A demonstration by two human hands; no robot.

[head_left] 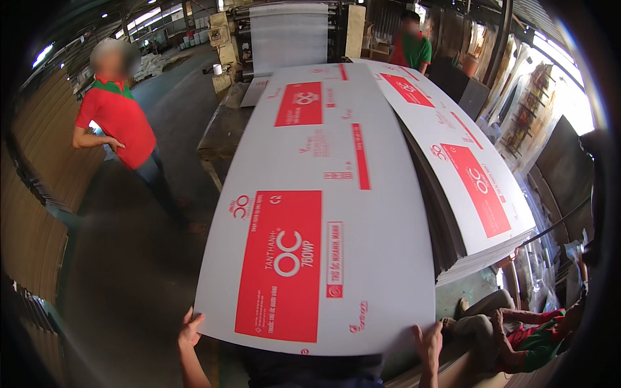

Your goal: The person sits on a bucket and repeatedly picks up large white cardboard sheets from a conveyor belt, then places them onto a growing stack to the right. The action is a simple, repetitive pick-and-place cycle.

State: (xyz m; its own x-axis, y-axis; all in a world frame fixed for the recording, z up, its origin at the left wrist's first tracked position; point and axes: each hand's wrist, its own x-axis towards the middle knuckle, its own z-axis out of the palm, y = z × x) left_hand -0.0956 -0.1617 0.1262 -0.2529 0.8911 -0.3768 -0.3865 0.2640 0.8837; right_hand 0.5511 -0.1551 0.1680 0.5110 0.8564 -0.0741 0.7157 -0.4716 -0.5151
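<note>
A long white printed cardboard sheet (381, 246) with red panels stretches away from me toward a machine. My left hand (189, 328) grips its near left corner, thumb on top and the other fingers underneath. At the near right corner, my right hand (428, 343) holds the same sheet, with the thumb showing at the edge. To the right, a tall stack of matching printed sheets (517, 200) stands beside the held sheet, a dark gap between them. The held sheet's far end lies by the machine.
A machine with a pale roller sheet (289, 39) stands at the far end, by a dark table (223, 126). One person in red (123, 123) stands left, another (414, 48) stands behind the stack, and a third (537, 339) sits at lower right. Brown stacked boards (39, 194) line the left.
</note>
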